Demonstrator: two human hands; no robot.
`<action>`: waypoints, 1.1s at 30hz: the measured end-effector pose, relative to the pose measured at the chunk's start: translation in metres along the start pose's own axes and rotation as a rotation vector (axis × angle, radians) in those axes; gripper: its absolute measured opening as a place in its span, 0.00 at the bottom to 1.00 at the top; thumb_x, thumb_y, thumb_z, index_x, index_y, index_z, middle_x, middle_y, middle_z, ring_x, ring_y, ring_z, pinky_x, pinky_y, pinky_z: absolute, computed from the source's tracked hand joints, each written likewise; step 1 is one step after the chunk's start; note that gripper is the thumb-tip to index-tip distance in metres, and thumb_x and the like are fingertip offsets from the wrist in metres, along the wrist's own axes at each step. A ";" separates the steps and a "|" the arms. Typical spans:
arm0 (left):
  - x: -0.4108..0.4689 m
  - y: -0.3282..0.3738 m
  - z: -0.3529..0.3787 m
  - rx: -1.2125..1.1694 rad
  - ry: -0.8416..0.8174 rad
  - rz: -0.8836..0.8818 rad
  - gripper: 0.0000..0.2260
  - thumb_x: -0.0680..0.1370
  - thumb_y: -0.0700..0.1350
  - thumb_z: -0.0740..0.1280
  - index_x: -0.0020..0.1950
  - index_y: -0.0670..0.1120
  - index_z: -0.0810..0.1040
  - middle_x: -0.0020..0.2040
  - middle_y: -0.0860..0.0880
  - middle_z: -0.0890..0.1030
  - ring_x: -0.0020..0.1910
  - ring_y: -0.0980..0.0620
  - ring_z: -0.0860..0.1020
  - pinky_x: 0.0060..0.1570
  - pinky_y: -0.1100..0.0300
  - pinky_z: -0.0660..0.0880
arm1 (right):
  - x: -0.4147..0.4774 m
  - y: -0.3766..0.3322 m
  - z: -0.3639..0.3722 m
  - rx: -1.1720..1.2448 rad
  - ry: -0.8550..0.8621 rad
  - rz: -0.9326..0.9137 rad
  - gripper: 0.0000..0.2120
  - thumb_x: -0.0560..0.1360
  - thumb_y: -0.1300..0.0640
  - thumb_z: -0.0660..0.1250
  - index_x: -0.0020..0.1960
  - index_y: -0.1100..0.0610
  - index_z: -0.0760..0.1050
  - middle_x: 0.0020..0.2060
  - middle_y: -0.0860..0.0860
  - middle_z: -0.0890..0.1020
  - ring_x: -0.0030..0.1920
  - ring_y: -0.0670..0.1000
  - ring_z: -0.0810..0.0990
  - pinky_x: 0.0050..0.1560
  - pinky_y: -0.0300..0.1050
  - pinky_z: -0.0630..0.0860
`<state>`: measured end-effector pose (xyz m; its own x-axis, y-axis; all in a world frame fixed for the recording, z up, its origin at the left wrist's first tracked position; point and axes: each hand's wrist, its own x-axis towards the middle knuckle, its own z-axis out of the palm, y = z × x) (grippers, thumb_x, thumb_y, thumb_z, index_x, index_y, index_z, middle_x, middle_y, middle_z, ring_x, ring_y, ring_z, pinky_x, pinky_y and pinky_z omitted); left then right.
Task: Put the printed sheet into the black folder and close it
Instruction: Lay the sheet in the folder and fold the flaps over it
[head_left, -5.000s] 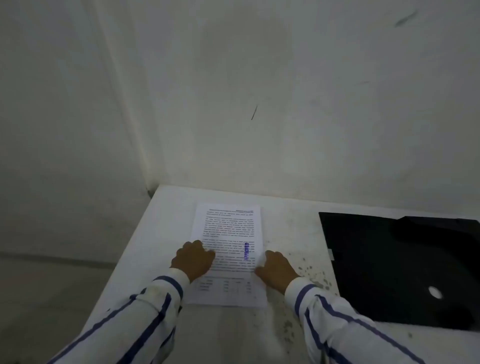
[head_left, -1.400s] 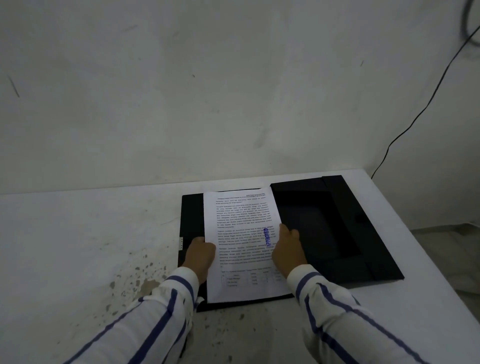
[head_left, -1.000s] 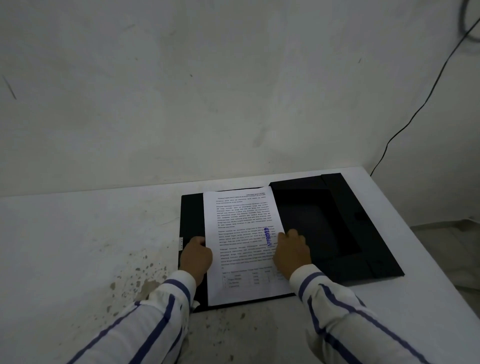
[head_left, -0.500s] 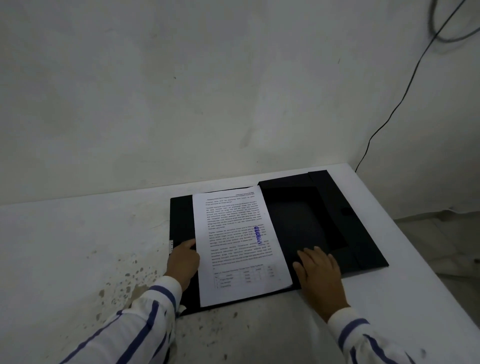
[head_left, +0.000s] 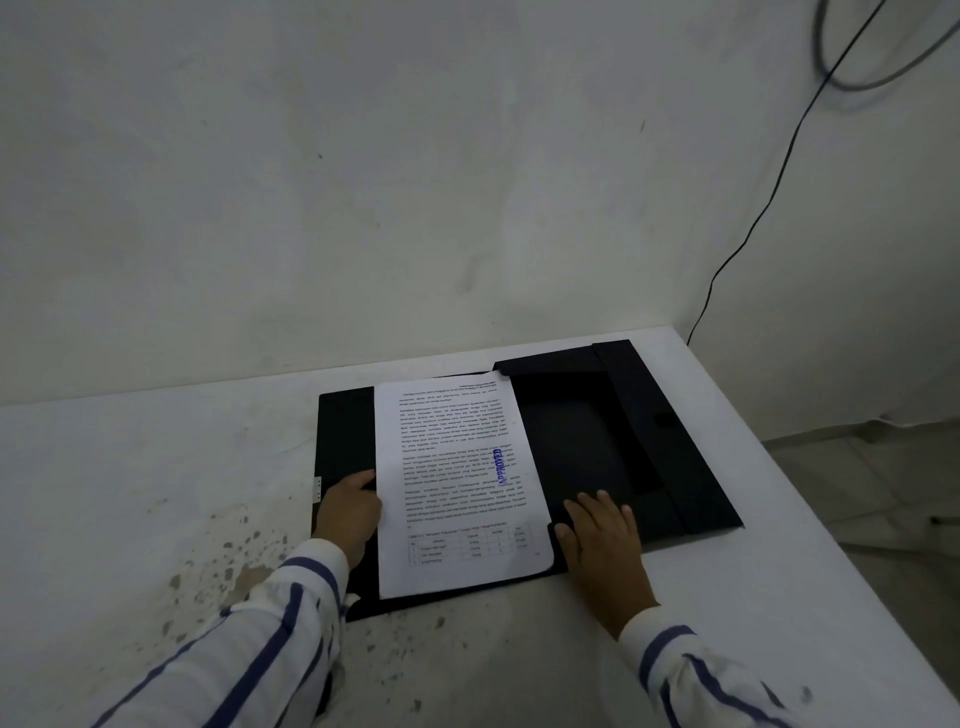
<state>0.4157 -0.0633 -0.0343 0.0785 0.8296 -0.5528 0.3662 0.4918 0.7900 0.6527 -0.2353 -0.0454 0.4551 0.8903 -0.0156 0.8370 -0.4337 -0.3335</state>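
The black folder (head_left: 613, 441) lies open and flat on the white table, its flaps spread to the right. The printed sheet (head_left: 457, 483), white with a blue stamp, lies on the folder's left half, slightly skewed. My left hand (head_left: 348, 514) rests on the folder's left part, with its fingers at the sheet's left edge. My right hand (head_left: 602, 540) lies flat, fingers spread, on the near edge of the folder's right half, just right of the sheet. It holds nothing.
The white table (head_left: 130, 493) has dark stains near its front left. Its right edge (head_left: 831, 519) drops to the floor close to the folder. A wall stands right behind the table, and a black cable (head_left: 769, 208) hangs down it at the right.
The sheet went from the bare table onto the open folder. In the last second my right hand left the sheet and moved right onto the folder's near edge. My left hand stayed.
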 end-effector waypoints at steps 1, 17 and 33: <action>0.000 0.001 -0.001 -0.003 0.010 -0.008 0.24 0.74 0.31 0.56 0.68 0.43 0.75 0.58 0.40 0.82 0.54 0.40 0.80 0.56 0.45 0.79 | 0.000 0.001 0.000 0.001 -0.006 -0.001 0.36 0.75 0.37 0.40 0.62 0.58 0.74 0.63 0.57 0.77 0.69 0.59 0.68 0.70 0.58 0.56; -0.004 -0.001 0.024 -0.060 0.084 -0.003 0.20 0.77 0.31 0.56 0.65 0.41 0.77 0.56 0.40 0.81 0.53 0.40 0.79 0.53 0.48 0.79 | 0.001 0.001 -0.001 0.017 -0.022 -0.017 0.33 0.73 0.40 0.41 0.64 0.57 0.73 0.64 0.57 0.75 0.70 0.58 0.65 0.71 0.56 0.52; -0.021 0.020 0.099 -0.078 -0.049 0.019 0.19 0.75 0.30 0.58 0.63 0.42 0.76 0.44 0.46 0.81 0.42 0.48 0.80 0.42 0.53 0.80 | -0.005 0.006 -0.015 0.004 -0.042 -0.059 0.31 0.80 0.42 0.39 0.57 0.58 0.76 0.55 0.58 0.82 0.59 0.60 0.78 0.60 0.63 0.67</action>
<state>0.5137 -0.0966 -0.0331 0.1305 0.8261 -0.5481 0.2914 0.4965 0.8177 0.6593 -0.2445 -0.0333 0.3913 0.9196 -0.0354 0.8610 -0.3794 -0.3388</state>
